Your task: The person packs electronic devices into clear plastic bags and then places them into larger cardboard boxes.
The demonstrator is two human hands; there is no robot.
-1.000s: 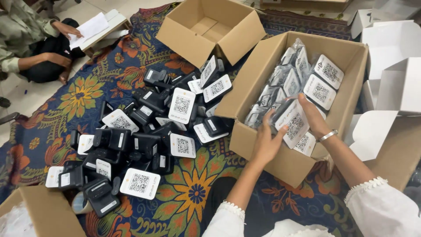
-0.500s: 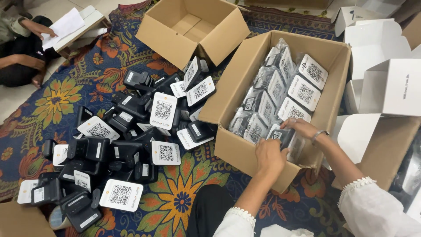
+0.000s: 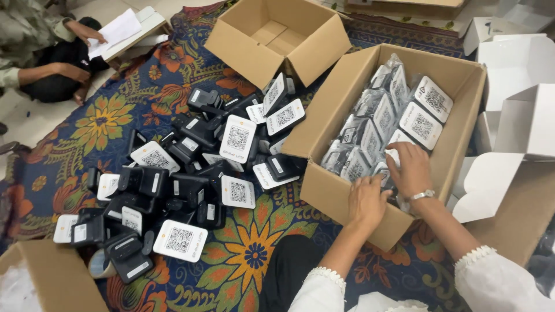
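My left hand (image 3: pixel 365 202) rests on the near wall of the cardboard box (image 3: pixel 347 199), fingers curled over the rim to steady it. My right hand (image 3: pixel 409 169) lies palm down, fingers spread, pressing the bagged devices (image 3: pixel 376 124) at the box's lower end so the upright rows stay tight. Centre-left of the frame, a pile of loose black devices (image 3: pixel 173 185) lies on the patterned rug (image 3: pixel 248 254). An empty carton (image 3: pixel 277 37) sits at top centre.
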